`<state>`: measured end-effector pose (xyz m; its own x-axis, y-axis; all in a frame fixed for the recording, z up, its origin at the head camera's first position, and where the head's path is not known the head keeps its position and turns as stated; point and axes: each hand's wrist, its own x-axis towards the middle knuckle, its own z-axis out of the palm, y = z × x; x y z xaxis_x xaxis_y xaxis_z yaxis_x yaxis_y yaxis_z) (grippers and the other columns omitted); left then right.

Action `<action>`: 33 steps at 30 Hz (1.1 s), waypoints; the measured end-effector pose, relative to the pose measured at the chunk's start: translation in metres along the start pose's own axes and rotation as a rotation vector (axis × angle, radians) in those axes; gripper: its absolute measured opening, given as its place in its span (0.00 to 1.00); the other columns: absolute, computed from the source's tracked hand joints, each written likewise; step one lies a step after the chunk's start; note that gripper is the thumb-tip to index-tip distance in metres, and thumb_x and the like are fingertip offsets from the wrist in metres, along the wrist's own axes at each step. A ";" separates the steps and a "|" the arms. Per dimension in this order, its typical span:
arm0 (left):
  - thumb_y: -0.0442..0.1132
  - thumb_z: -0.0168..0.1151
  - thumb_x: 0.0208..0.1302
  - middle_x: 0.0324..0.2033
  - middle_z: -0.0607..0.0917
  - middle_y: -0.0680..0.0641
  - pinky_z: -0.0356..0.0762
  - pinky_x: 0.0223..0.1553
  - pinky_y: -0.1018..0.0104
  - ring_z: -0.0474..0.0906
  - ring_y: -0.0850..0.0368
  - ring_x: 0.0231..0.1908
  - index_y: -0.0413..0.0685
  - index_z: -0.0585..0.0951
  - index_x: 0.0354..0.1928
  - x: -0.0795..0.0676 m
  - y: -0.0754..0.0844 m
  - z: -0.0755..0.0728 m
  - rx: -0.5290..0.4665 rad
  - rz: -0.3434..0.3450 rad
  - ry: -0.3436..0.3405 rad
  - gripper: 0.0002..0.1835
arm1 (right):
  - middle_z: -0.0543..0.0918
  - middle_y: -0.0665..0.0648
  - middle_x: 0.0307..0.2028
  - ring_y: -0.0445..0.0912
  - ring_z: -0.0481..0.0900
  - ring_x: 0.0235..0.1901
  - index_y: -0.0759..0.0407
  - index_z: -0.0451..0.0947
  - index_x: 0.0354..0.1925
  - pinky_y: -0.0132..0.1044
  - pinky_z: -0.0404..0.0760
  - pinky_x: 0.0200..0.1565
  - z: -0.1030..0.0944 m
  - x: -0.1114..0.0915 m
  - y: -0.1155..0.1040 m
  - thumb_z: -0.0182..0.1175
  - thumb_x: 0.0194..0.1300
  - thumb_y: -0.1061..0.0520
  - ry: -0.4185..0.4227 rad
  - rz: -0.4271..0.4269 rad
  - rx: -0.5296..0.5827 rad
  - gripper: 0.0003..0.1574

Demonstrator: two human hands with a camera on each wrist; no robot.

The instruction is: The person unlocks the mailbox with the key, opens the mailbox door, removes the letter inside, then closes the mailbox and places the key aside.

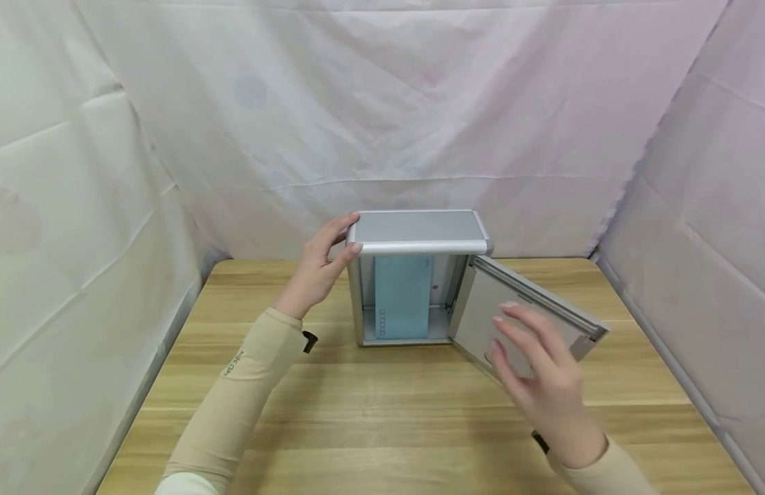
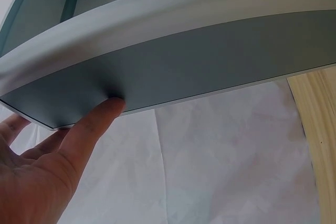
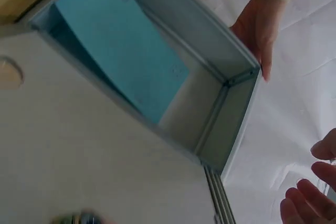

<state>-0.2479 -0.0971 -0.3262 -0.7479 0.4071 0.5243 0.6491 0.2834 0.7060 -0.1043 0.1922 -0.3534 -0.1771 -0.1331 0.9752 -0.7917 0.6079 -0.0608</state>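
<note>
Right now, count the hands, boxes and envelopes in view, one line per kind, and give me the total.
Hands: 2, the left hand and the right hand
Boxes: 1, the silver-edged grey box, its hinged door open and counted with it
Envelopes: 1, the light-blue envelope inside the box
Total: 4

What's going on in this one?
A person's left hand holds the upper left corner of a metal-framed box, whose door stands open to the right. The right hand hovers by the door, holding nothing. A light blue envelope stands upright inside the box.
</note>
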 end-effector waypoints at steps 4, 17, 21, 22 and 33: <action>0.39 0.53 0.72 0.66 0.65 0.39 0.71 0.56 0.50 0.68 0.39 0.60 0.41 0.65 0.69 0.000 -0.001 -0.001 -0.004 -0.001 0.000 0.26 | 0.76 0.71 0.51 0.61 0.75 0.50 0.73 0.76 0.52 0.32 0.71 0.57 0.021 -0.012 -0.001 0.55 0.67 0.55 -0.176 0.124 0.046 0.23; 0.59 0.51 0.69 0.67 0.66 0.53 0.65 0.62 0.61 0.64 0.58 0.63 0.53 0.66 0.70 0.007 -0.045 0.011 -0.009 0.077 0.042 0.32 | 0.59 0.66 0.66 0.57 0.62 0.64 0.68 0.52 0.71 0.54 0.67 0.60 0.079 -0.032 0.030 0.59 0.66 0.52 -0.540 0.544 -0.027 0.44; 0.55 0.52 0.70 0.66 0.67 0.49 0.65 0.62 0.59 0.64 0.54 0.64 0.50 0.66 0.70 0.005 -0.044 0.010 -0.015 0.091 0.043 0.31 | 0.57 0.69 0.66 0.60 0.62 0.62 0.69 0.50 0.70 0.56 0.68 0.58 0.097 -0.046 0.045 0.59 0.66 0.52 -0.576 0.612 -0.041 0.45; 0.54 0.52 0.70 0.66 0.67 0.49 0.65 0.62 0.58 0.64 0.53 0.64 0.50 0.66 0.70 0.005 -0.044 0.010 -0.017 0.089 0.040 0.30 | 0.56 0.70 0.67 0.60 0.62 0.62 0.70 0.50 0.70 0.57 0.68 0.58 0.100 -0.050 0.047 0.59 0.66 0.53 -0.580 0.623 -0.043 0.45; 0.59 0.51 0.69 0.67 0.65 0.55 0.74 0.54 0.58 0.66 0.53 0.62 0.61 0.64 0.71 0.003 -0.044 0.009 -0.020 0.017 0.023 0.31 | 0.45 0.76 0.70 0.68 0.60 0.63 0.67 0.33 0.74 0.58 0.70 0.56 0.129 -0.073 0.064 0.60 0.65 0.50 -0.653 0.900 -0.029 0.58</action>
<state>-0.2777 -0.1002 -0.3598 -0.7398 0.3913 0.5473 0.6592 0.2587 0.7061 -0.2175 0.1402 -0.4554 -0.9606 -0.0156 0.2777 -0.2070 0.7066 -0.6766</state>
